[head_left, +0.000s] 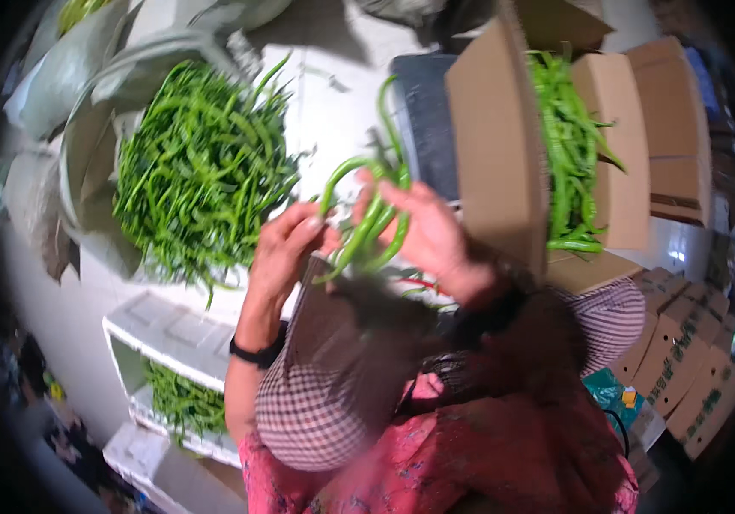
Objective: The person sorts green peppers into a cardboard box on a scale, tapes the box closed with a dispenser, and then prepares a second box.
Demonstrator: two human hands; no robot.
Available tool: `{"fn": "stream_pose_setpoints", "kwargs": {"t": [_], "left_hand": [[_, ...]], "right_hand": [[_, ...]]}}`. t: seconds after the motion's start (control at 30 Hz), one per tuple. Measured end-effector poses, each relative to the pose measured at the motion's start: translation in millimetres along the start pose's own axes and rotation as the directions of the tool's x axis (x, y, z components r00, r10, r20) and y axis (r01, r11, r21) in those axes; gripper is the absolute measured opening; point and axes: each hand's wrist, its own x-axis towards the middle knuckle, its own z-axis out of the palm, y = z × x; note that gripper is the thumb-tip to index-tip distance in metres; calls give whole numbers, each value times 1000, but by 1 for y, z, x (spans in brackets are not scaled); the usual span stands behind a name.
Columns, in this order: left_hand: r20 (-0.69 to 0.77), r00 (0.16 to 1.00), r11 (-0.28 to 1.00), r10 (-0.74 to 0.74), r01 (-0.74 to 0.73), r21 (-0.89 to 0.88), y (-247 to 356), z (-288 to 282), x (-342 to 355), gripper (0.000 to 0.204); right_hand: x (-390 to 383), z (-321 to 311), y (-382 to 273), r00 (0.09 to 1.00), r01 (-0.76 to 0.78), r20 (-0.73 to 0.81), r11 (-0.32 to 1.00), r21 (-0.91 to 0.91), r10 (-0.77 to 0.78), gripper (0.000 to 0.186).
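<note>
Right grip (427, 231) — half-curled around several green peppers (359, 240), loosely fanned; left grip (286, 244) — fingertips pinched at one curled pepper (333, 177). Left of both: pepper-filled sack (86, 158); right: carton (492, 146). Risk: slender peppers slipping out, should right fingers slacken.

Can't see carton (496, 137) btm under green peppers (566, 154). Can't count held peppers (359, 239), partly hidden by R hand (427, 233). Can't ID blurred clutter (72, 445) nr L rim
</note>
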Motion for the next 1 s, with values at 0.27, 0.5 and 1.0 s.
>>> {"fn": "stream_pose_setpoints", "kwargs": {"t": [0.27,0.5,1.0], "left_hand": [[-66,992,994,109,-107,35,20,1,-15,33],[-124,991,999,39,-37,24,14,5,-13,27],[-177,983,999,-44,43,-7,-21,-8,-1,21]], "right_hand": [[-132,95,-76,986,147,11,843,-517,-164,39],[-178,104,-193,826,414,-110,727,-548,-553,41],[-64,-46,-291,652,229,-495,771,-594,-574,30]]}}
